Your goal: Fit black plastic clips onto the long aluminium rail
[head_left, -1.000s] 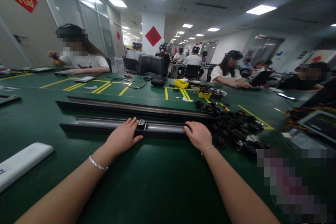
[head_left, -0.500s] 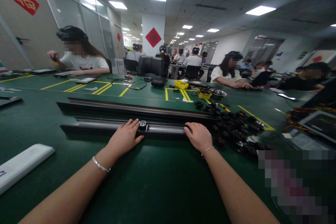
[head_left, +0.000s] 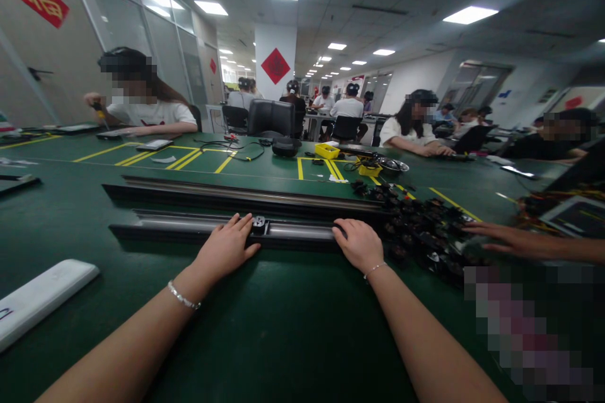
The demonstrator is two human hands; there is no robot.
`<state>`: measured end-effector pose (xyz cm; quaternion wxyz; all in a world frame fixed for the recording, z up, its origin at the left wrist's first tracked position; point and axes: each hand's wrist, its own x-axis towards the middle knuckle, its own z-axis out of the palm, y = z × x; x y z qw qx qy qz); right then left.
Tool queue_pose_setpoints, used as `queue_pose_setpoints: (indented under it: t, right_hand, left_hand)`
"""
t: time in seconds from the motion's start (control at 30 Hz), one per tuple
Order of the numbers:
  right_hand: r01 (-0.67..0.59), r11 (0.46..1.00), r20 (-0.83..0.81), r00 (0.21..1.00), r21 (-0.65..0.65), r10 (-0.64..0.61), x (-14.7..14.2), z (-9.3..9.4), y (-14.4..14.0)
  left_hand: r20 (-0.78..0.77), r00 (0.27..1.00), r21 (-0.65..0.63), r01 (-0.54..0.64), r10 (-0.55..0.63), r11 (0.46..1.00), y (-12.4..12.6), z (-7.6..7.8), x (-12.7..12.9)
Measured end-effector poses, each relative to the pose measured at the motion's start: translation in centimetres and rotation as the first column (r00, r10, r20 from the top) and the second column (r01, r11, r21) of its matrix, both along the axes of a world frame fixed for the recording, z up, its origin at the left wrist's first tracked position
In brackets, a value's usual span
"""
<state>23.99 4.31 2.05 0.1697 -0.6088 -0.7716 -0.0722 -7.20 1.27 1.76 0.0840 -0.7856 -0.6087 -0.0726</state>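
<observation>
A long dark metal rail [head_left: 170, 224] lies across the green table in front of me, with a second, longer rail [head_left: 236, 194] just behind it. My left hand [head_left: 225, 248] rests flat on the near rail, fingertips beside a small black slider piece [head_left: 258, 223] seated in its groove. My right hand [head_left: 359, 243] presses on the rail's right end, fingers curled over it. A heap of small black parts [head_left: 420, 233] lies just right of that hand.
A co-worker's hand [head_left: 501, 239] reaches in from the right over the heap. A white flat device [head_left: 42, 299] lies at the near left. Yellow bins [head_left: 327, 151], cables and a metal bowl [head_left: 393, 167] sit farther back. Several people sit around the table.
A co-worker's hand has come in from the right over the black parts. My own hands stay on the near rail, almost unmoved.
</observation>
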Motion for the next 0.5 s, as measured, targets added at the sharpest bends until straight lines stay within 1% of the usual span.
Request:
queue_pose_setpoints:
  t: [0.5]
  right_hand:
    - [0.002, 1.0, -0.006, 1.0, 0.004, -0.002, -0.09, 0.15, -0.11]
  left_hand:
    - [0.008, 1.0, -0.018, -0.015, 0.015, 1.0, -0.16, 0.13, 0.52]
